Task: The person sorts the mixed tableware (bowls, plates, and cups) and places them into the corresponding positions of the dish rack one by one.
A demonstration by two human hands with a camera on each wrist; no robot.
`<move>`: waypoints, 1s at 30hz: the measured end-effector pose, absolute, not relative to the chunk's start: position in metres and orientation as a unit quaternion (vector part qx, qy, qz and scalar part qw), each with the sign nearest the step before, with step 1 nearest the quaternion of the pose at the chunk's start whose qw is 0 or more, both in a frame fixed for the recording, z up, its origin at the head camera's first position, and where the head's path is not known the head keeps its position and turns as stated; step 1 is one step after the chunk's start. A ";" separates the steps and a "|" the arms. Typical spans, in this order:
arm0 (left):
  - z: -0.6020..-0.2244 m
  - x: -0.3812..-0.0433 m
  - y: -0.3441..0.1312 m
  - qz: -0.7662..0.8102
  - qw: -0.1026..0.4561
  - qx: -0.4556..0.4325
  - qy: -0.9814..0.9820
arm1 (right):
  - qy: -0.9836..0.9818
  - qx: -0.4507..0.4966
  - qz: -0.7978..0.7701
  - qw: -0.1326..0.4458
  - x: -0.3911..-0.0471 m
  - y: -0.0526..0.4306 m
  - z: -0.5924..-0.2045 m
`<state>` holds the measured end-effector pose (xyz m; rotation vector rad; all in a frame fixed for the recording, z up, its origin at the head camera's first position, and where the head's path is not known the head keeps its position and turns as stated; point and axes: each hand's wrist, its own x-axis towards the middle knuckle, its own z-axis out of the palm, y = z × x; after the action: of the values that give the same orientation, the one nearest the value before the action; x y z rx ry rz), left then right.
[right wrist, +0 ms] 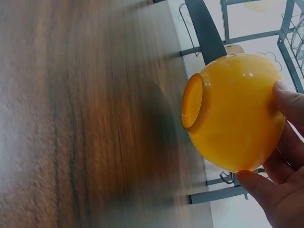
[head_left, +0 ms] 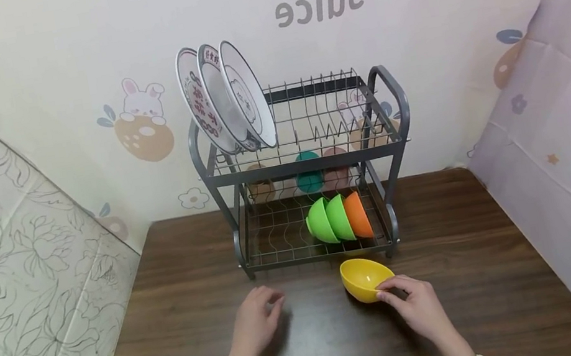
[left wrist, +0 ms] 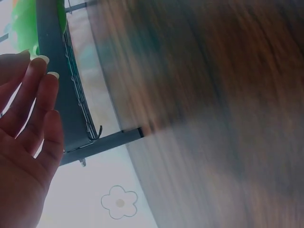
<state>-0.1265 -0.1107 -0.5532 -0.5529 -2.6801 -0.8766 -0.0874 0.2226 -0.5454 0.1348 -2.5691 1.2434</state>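
A yellow bowl [head_left: 361,282] is tilted just in front of the dish rack [head_left: 306,165], pinched at its right rim by my right hand [head_left: 414,305]. Its rounded outside and foot ring face the camera in the right wrist view, where the thumb and fingertips [right wrist: 254,183] press on the wall. My left hand [head_left: 255,321] hovers over the table left of the bowl, fingers loosely bent around nothing. In the left wrist view the left hand's fingers [left wrist: 45,95] overlap the rack's frame. On the rack's lower tier, two green bowls [head_left: 320,222] and an orange bowl [head_left: 360,216] stand nested on edge.
Several patterned plates [head_left: 249,96] lean upright at the left of the top tier. Behind the lower tier show a teal cup [head_left: 310,179] and two brownish cups. The rack stands at the back of the dark wooden table [head_left: 180,296], against a printed wall cloth [head_left: 67,25].
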 end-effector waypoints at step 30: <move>-0.567 -0.104 -0.047 -0.346 0.049 -0.314 -0.883 | -0.885 0.051 0.450 0.108 -0.082 0.209 -0.550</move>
<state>-0.1042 -0.0468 -0.5670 -0.9584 -2.6907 -1.0535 -0.0815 0.2088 -0.5503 0.1513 -2.6041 1.3236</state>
